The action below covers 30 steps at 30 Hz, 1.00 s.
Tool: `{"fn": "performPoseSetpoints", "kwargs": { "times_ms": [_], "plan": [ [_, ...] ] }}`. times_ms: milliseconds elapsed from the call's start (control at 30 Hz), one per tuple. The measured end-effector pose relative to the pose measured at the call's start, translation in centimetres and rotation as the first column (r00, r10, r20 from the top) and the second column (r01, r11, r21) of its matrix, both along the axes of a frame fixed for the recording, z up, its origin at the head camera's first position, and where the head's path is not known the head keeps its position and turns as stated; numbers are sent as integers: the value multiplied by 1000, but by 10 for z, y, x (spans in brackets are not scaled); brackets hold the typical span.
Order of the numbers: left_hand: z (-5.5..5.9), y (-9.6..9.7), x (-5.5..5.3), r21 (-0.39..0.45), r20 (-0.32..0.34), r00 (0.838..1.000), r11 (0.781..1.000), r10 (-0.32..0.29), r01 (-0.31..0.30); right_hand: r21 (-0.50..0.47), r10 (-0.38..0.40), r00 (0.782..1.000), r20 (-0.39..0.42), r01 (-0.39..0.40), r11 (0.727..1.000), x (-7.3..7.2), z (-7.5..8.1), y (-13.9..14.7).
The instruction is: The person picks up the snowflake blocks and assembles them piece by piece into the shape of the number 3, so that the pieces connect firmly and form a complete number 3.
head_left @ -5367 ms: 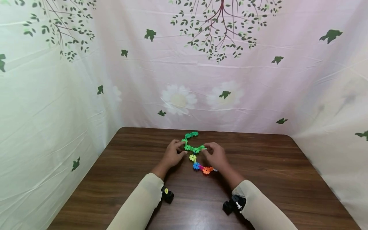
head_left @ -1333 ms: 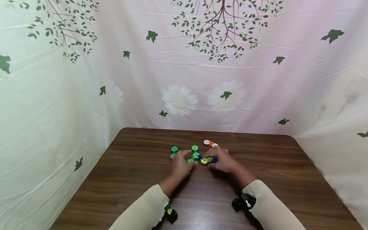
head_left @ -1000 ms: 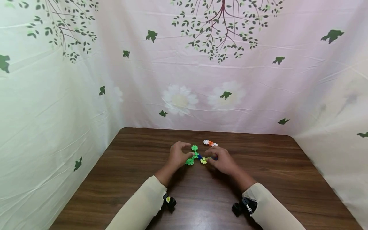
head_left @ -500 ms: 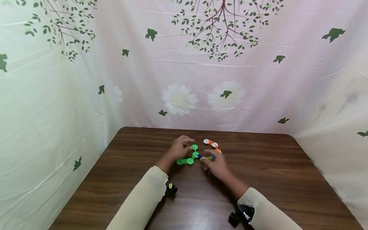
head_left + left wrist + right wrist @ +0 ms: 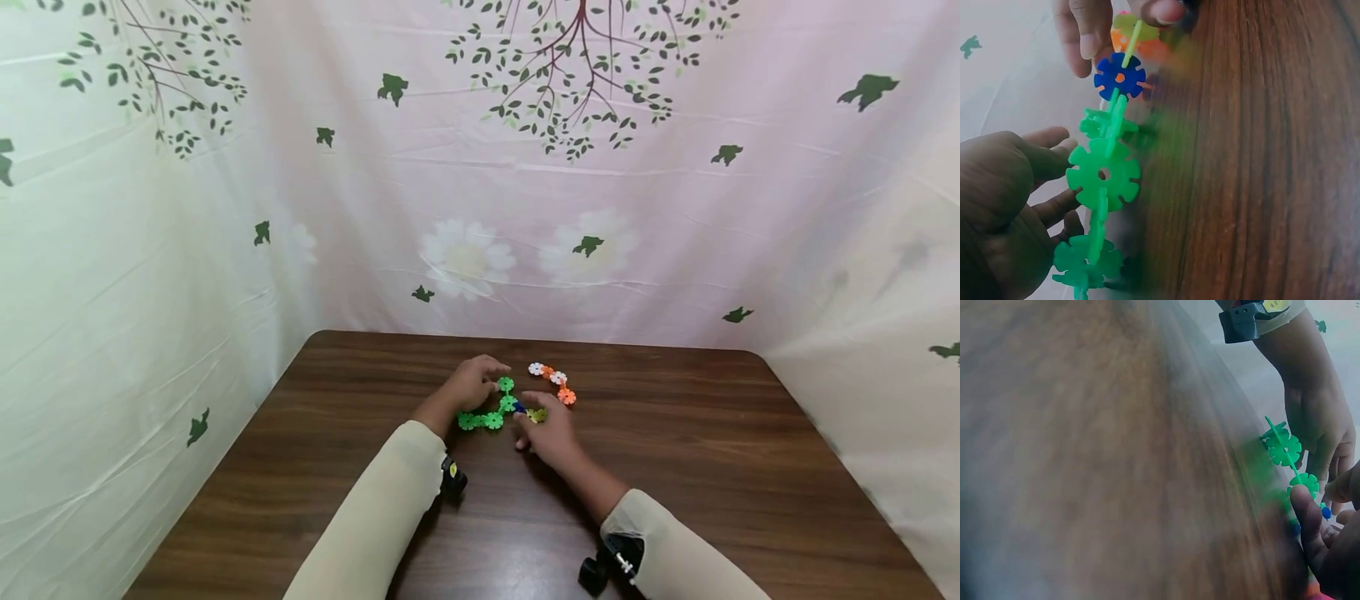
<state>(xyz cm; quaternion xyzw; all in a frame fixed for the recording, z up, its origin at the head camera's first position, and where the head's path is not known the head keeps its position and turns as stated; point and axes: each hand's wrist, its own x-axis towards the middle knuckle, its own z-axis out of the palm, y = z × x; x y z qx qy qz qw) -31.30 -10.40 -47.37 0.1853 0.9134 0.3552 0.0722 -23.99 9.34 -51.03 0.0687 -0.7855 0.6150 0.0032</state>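
A chain of interlocking flower-shaped discs lies on the brown table. Its green discs (image 5: 492,421) run to a dark blue disc (image 5: 1120,76) and a yellow disc (image 5: 537,415). My left hand (image 5: 471,385) is beside the far green disc (image 5: 506,384), its fingers loosely bent and spread behind the green stretch in the left wrist view. Over the blue and yellow discs is my right hand (image 5: 553,432). Its thumb (image 5: 1310,515) and index finger stand apart around them, with no pinch visible. My right hand hides part of the chain.
White and orange discs (image 5: 559,379) curve away at the back right of the hands. The wooden table (image 5: 675,433) ends at a printed curtain (image 5: 480,200). Small black cameras (image 5: 592,575) sit at both wrists.
Since 5.4 seconds ago the chain has been rearranged, with the white and orange end now at the back right. Lately my left hand moved off the lower green discs and my right hand shifted left.
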Motion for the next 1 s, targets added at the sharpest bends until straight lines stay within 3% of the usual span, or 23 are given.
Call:
{"fn": "performPoseSetpoints", "kwargs": {
  "times_ms": [233, 500, 1000],
  "plan": [
    [-4, 6, -1, -24, 56, 998, 1000, 20, -19, 25, -15, 1000, 11, 14, 1000, -2, -3, 0],
    [-6, 14, -2, -45, 62, 997, 998, 53, -50, 60, -35, 998, 43, 32, 998, -3, -3, 1],
    [-10, 18, -13, -166, 1, 1000, 986, -21, 21, 63, -43, 999, 26, 41, 997, -5, -3, 3]
  ]
}}
